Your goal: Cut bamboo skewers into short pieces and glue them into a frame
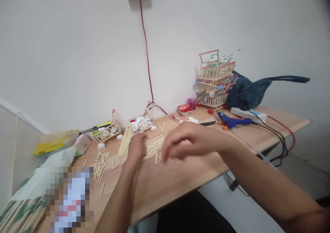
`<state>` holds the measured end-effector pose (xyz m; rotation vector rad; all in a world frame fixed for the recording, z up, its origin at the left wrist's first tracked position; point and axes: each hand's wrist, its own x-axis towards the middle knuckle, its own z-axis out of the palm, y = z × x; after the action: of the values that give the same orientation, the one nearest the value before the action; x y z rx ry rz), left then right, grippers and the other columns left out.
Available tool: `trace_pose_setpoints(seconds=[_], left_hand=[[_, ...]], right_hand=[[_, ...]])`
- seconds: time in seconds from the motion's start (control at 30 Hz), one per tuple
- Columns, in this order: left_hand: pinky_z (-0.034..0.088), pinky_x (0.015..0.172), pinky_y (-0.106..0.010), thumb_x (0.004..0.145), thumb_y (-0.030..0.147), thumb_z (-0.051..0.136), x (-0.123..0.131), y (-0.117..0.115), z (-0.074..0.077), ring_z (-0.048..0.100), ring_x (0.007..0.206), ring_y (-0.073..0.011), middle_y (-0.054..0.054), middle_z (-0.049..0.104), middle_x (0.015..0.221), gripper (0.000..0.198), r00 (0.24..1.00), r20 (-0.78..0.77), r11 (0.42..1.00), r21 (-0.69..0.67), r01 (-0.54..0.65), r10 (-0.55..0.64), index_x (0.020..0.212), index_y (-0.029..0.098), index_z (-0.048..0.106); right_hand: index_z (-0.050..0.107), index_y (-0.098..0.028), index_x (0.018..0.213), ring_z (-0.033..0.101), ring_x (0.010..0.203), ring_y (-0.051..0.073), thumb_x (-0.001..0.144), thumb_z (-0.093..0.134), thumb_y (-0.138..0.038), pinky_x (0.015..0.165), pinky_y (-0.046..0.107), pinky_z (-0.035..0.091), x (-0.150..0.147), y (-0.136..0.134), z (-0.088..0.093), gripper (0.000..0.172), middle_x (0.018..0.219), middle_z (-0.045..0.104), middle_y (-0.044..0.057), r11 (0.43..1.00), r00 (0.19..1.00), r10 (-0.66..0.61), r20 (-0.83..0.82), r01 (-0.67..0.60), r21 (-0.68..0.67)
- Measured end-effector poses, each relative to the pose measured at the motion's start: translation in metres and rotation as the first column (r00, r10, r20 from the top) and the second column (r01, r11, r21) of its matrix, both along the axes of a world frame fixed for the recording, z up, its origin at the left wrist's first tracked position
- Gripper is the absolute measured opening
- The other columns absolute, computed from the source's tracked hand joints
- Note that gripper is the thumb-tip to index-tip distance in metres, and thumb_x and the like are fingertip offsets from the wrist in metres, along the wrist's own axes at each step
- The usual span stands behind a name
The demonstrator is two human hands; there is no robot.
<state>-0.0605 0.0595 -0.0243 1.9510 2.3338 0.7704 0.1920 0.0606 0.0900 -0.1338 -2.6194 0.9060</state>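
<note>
My left hand [136, 147] rests on the wooden table [180, 178] with its fingers curled down among cut wooden sticks [152, 149]; whether it holds one is hidden. My right hand [189, 140] hovers palm down just above the same pile, fingers drooping and slightly apart, blurred by motion. A bundle of longer sticks [124, 143] lies just left of my left hand. More short sticks [101, 163] are scattered further left.
Two small stick carts [141, 121] [107, 129] with white caps stand near the wall. Finished carts are stacked [215, 80] at the back right, beside a dark bag [247, 92]. A blue glue gun [232, 121], power strip [249, 114], cables and a red dish [184, 108] lie nearby.
</note>
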Motion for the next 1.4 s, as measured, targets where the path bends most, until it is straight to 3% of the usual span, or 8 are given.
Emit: trace_pose_setpoints(seconds=[0.13, 0.27, 0.4, 0.57, 0.73, 0.9, 1.1, 1.4], left_hand=[[0.045, 0.087, -0.031, 0.08, 0.013, 0.046, -0.007, -0.005, -0.013, 0.065, 0.095, -0.0205, -0.006, 0.074, 0.097, 0.03, 0.993, 0.116, 0.997, 0.062, -0.044, 0.036, 0.091, 0.018, 0.073], [0.045, 0.088, -0.03, 0.078, 0.012, 0.05, -0.012, -0.008, -0.023, 0.065, 0.093, -0.0196, -0.006, 0.074, 0.096, 0.027, 0.976, 0.213, 0.993, 0.099, -0.071, 0.049, 0.089, 0.018, 0.073], [0.045, 0.088, -0.029, 0.079, 0.012, 0.05, -0.013, -0.009, -0.023, 0.064, 0.094, -0.0193, -0.005, 0.073, 0.097, 0.026, 0.978, 0.204, 0.991, 0.111, -0.068, 0.044, 0.091, 0.018, 0.072], [0.042, 0.088, -0.032, 0.081, 0.014, 0.052, -0.01, -0.007, -0.022, 0.06, 0.096, -0.0215, -0.007, 0.07, 0.098, 0.022, 0.999, 0.041, 0.999, 0.043, 0.005, -0.007, 0.094, 0.017, 0.07], [0.04, 0.08, -0.031, 0.082, 0.015, 0.051, -0.008, 0.0, -0.025, 0.055, 0.089, -0.0214, -0.007, 0.064, 0.088, 0.015, 0.999, -0.049, 0.999, -0.033, 0.022, -0.024, 0.078, 0.018, 0.065], [0.038, 0.076, -0.031, 0.083, 0.013, 0.049, -0.008, 0.002, -0.028, 0.053, 0.086, -0.0206, -0.006, 0.06, 0.083, 0.015, 0.997, -0.072, 0.999, -0.045, 0.015, -0.018, 0.074, 0.019, 0.059], [0.035, 0.074, -0.03, 0.082, 0.011, 0.049, -0.006, 0.001, -0.029, 0.051, 0.085, -0.0199, -0.006, 0.058, 0.086, 0.012, 0.996, -0.091, 0.996, -0.09, -0.001, -0.007, 0.076, 0.018, 0.057], [0.033, 0.066, -0.03, 0.084, 0.012, 0.046, -0.003, -0.004, -0.023, 0.052, 0.08, -0.0203, -0.005, 0.058, 0.08, 0.014, 0.996, -0.055, 0.993, -0.097, -0.072, 0.067, 0.077, 0.02, 0.055]], right_hand=[[0.069, -0.013, 0.082, 0.057, 0.072, 0.012, 0.086, 0.055, -0.019, 0.065, 0.023, 0.037, -0.043, 0.044, -0.043, 0.016, 0.078, 0.067, 0.003, 0.948, 0.949, -0.297, 0.108, 0.28, 0.152], [0.07, -0.016, 0.082, 0.057, 0.079, 0.015, 0.082, 0.056, -0.016, 0.067, 0.023, 0.034, -0.07, 0.08, -0.083, 0.014, 0.086, 0.066, 0.006, 0.866, 0.874, -0.454, 0.175, 0.387, 0.317], [0.07, -0.018, 0.088, 0.057, 0.085, 0.017, 0.086, 0.053, -0.018, 0.068, 0.023, 0.033, -0.077, 0.093, -0.097, 0.017, 0.093, 0.065, 0.008, 0.807, 0.828, -0.537, 0.158, 0.45, 0.382], [0.07, -0.018, 0.094, 0.057, 0.087, 0.017, 0.087, 0.052, -0.02, 0.07, 0.023, 0.034, -0.069, 0.11, -0.1, 0.019, 0.096, 0.066, 0.007, 0.752, 0.772, -0.627, 0.1, 0.567, 0.337], [0.071, -0.018, 0.09, 0.057, 0.084, 0.016, 0.085, 0.054, -0.02, 0.07, 0.023, 0.034, -0.054, 0.124, -0.107, 0.017, 0.092, 0.068, 0.006, 0.799, 0.806, -0.575, 0.142, 0.516, 0.307], [0.069, -0.018, 0.087, 0.056, 0.085, 0.016, 0.084, 0.057, -0.017, 0.07, 0.023, 0.033, -0.057, 0.11, -0.113, 0.013, 0.091, 0.066, 0.005, 0.866, 0.869, -0.461, 0.18, 0.396, 0.306], [0.064, -0.017, 0.09, 0.054, 0.087, 0.016, 0.083, 0.061, -0.017, 0.068, 0.023, 0.033, -0.067, 0.093, -0.113, 0.008, 0.093, 0.063, 0.007, 0.87, 0.866, -0.443, 0.232, 0.353, 0.344], [0.06, -0.015, 0.085, 0.052, 0.084, 0.017, 0.084, 0.061, -0.017, 0.069, 0.024, 0.033, -0.067, 0.097, -0.117, 0.002, 0.089, 0.062, 0.007, 0.884, 0.888, -0.39, 0.242, 0.288, 0.367]])
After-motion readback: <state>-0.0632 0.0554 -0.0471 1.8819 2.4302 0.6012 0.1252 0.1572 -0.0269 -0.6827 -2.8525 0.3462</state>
